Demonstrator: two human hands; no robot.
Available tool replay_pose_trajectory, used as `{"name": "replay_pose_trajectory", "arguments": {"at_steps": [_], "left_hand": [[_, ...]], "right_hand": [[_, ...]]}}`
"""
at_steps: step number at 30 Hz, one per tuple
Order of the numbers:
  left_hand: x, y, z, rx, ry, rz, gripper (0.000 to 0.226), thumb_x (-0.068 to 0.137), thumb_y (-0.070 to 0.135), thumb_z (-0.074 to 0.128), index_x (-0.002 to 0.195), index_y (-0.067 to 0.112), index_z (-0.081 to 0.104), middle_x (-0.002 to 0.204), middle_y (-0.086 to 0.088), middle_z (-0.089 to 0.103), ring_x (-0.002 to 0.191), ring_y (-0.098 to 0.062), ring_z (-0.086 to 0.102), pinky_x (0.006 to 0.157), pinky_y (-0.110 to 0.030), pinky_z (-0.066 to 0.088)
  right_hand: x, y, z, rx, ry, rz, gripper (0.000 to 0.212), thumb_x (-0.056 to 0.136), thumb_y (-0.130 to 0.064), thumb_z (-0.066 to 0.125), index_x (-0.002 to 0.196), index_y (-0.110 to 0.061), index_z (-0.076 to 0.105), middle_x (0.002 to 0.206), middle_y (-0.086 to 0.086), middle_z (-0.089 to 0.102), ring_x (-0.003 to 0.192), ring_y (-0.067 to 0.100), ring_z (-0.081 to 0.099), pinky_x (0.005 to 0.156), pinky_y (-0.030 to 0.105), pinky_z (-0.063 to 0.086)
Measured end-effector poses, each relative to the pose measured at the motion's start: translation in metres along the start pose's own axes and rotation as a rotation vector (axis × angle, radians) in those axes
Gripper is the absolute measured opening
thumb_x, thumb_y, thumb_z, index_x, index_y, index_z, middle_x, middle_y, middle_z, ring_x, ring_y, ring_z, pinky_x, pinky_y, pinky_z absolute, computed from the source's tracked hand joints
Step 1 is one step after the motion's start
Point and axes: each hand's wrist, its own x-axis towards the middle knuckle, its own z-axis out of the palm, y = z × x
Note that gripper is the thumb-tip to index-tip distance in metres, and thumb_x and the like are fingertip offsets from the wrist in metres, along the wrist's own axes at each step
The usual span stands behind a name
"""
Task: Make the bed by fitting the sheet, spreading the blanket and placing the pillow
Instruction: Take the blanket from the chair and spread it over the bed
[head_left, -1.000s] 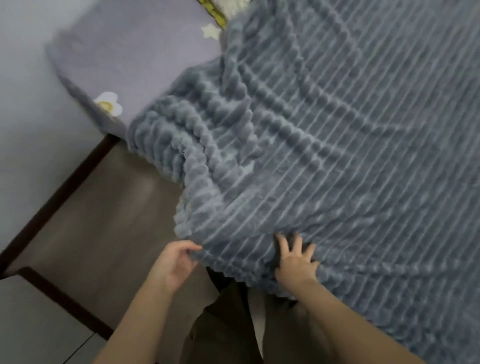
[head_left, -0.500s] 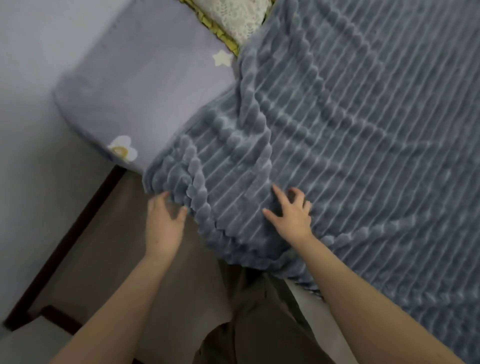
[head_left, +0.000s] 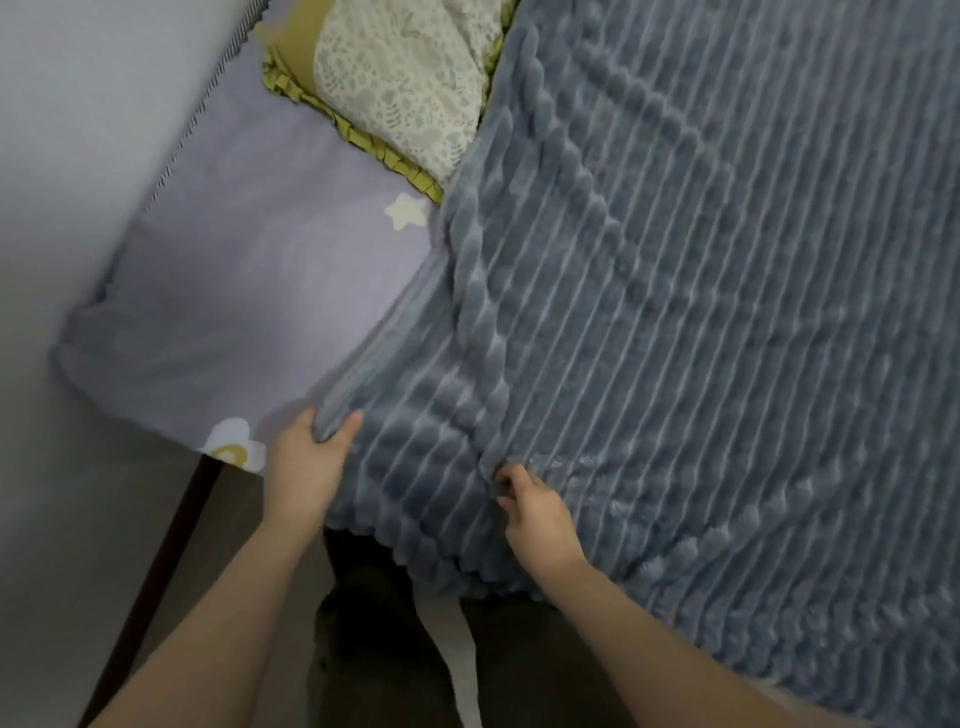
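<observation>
Two hands work the near corner of the ribbed grey-blue fleece blanket (head_left: 701, 312). The left hand (head_left: 306, 467) has its thumb over the top and its fingers tucked beneath the blanket's corner edge, gripping it where it meets the lilac fitted sheet (head_left: 249, 291). The right hand (head_left: 537, 514) pinches a raised fold of pile just beside it, fingers curled into the fabric.

The blanket looks soft, thick and limp, with some weight in it; it should drape and bunch rather than hold any shape, and the plush ribs probably drag on the cotton sheet instead of sliding freely. Taking it along the hem and at the corners, as the left hand does, seems the better hold, since pinching mid-panel only lifts a ridge.

It covers most of the bed, its upper edge overlapping the leaf-print pillow (head_left: 405, 83) with the olive frill. The sheet's left strip, with star and flower prints, lies uncovered beside the wall (head_left: 78, 156).
</observation>
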Motion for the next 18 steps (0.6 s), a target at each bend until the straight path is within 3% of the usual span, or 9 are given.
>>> {"name": "replay_pose_trajectory", "arguments": {"at_steps": [3, 6, 9, 12, 15, 18], "left_hand": [[-0.008, -0.027, -0.037, 0.265, 0.234, 0.039, 0.037, 0.087, 0.052, 0.059, 0.088, 0.015, 0.060, 0.080, -0.010, 0.064, 0.076, -0.032, 0.059, 0.065, -0.035, 0.043], [-0.009, -0.049, -0.064, 0.470, 0.190, -0.031, 0.047, 0.089, 0.057, 0.052, 0.111, 0.017, 0.059, 0.090, -0.016, 0.066, 0.086, -0.040, 0.060, 0.065, -0.036, 0.039], [0.005, -0.053, -0.070, 0.541, 0.146, -0.035, 0.047, 0.090, 0.054, 0.052, 0.121, 0.019, 0.055, 0.095, -0.017, 0.067, 0.089, -0.041, 0.061, 0.066, -0.035, 0.037], [0.025, -0.051, -0.072, 0.635, 0.087, -0.037, 0.039, 0.094, 0.046, 0.052, 0.117, 0.015, 0.053, 0.098, -0.020, 0.066, 0.089, -0.041, 0.062, 0.064, -0.036, 0.037], [0.030, -0.050, -0.073, 0.695, 0.058, -0.014, 0.028, 0.095, 0.033, 0.054, 0.106, 0.008, 0.048, 0.093, -0.026, 0.065, 0.084, -0.043, 0.061, 0.062, -0.039, 0.038], [0.017, -0.042, -0.071, 0.723, 0.041, 0.095, 0.027, 0.089, 0.017, 0.059, 0.109, 0.011, 0.043, 0.092, -0.028, 0.064, 0.081, -0.046, 0.062, 0.065, -0.043, 0.044]], "right_hand": [[-0.006, -0.007, 0.007, 0.000, -0.004, -0.027, 0.027, 0.098, -0.012, 0.045, 0.122, -0.020, 0.055, 0.122, 0.001, 0.057, 0.105, 0.019, 0.058, 0.087, 0.028, 0.046], [-0.007, -0.016, 0.015, -0.001, -0.017, -0.064, 0.028, 0.098, -0.015, 0.046, 0.123, -0.022, 0.056, 0.123, 0.001, 0.058, 0.106, 0.020, 0.059, 0.090, 0.029, 0.047], [0.000, -0.024, 0.018, -0.010, -0.052, -0.022, 0.031, 0.098, -0.016, 0.047, 0.128, -0.024, 0.052, 0.120, 0.001, 0.059, 0.104, 0.021, 0.060, 0.090, 0.032, 0.048], [0.000, -0.030, 0.023, -0.014, -0.093, 0.032, 0.034, 0.096, -0.021, 0.051, 0.129, -0.028, 0.045, 0.107, 0.000, 0.062, 0.096, 0.021, 0.060, 0.088, 0.036, 0.048], [-0.009, -0.034, 0.033, 0.002, -0.056, 0.073, 0.034, 0.091, -0.028, 0.060, 0.123, -0.027, 0.048, 0.103, -0.006, 0.056, 0.093, 0.014, 0.056, 0.087, 0.031, 0.047], [-0.025, -0.034, 0.042, 0.338, 0.028, 0.269, 0.021, 0.089, -0.026, 0.066, 0.105, -0.024, 0.053, 0.090, -0.008, 0.053, 0.081, 0.008, 0.054, 0.077, 0.022, 0.046]]}}
